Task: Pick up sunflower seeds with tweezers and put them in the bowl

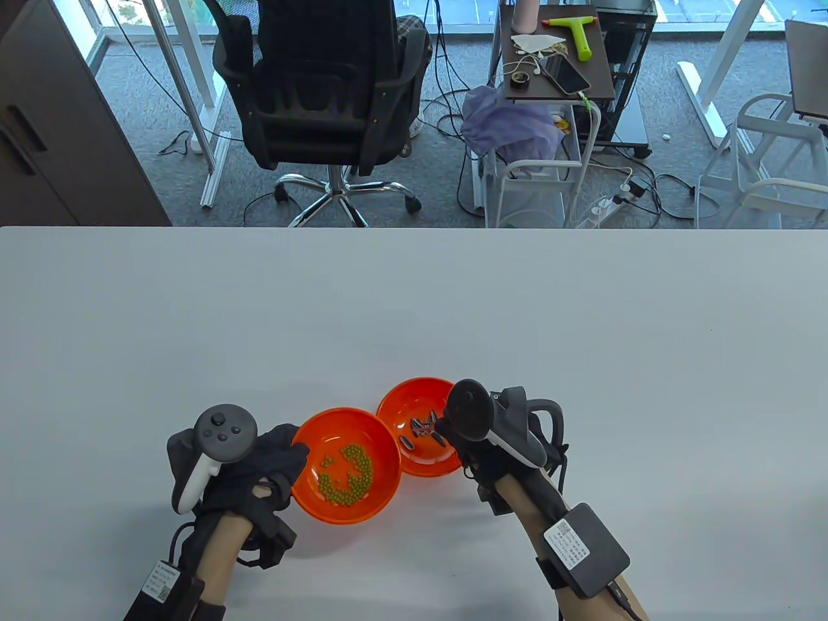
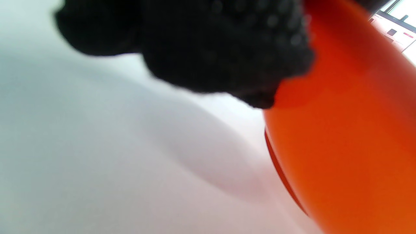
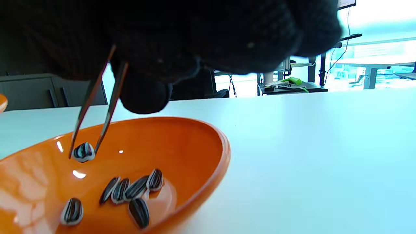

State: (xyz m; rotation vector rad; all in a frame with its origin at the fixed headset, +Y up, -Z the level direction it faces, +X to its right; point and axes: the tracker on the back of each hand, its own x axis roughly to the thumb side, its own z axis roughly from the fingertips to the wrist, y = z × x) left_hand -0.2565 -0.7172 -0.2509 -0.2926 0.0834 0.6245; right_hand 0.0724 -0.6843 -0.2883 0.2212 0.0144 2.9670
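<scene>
Two orange bowls stand side by side. The near-left bowl (image 1: 346, 464) holds green peas. The right bowl (image 1: 420, 425) holds several striped sunflower seeds (image 3: 133, 191). My right hand (image 1: 482, 430) grips metal tweezers (image 3: 97, 104) over the right bowl. The tweezer tips pinch one striped seed (image 3: 83, 152) just above the bowl's inner wall (image 3: 156, 143). My left hand (image 1: 259, 466) rests against the left rim of the pea bowl; in the left wrist view its gloved fingers (image 2: 208, 48) touch the bowl's outer wall (image 2: 341, 136).
The white table (image 1: 414, 310) stretches far beyond the bowls. Past its far edge stand an office chair (image 1: 323, 97) and a cart (image 1: 550, 129) with small items.
</scene>
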